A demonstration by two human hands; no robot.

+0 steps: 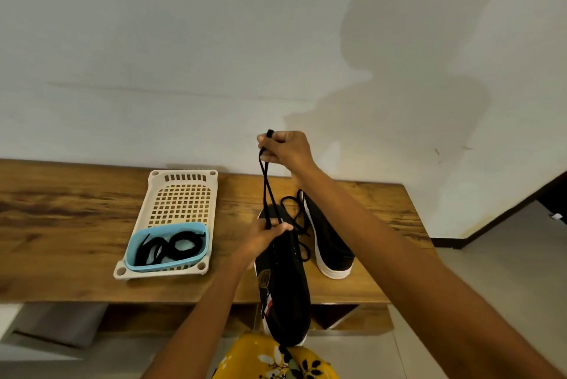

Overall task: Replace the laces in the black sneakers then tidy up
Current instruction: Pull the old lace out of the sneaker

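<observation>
2 strands of thin black lace rise from left hand, gripping black canvas sneaker, to pinching right hand.

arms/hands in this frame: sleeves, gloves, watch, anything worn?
Both forearms are bare to the frame edge: no sleeves in view. The left hand and right hand wear no gloves, and no watch, bracelet or ring is visible. The only clothing in view is a yellow floral-print garment at the bottom edge.
</observation>
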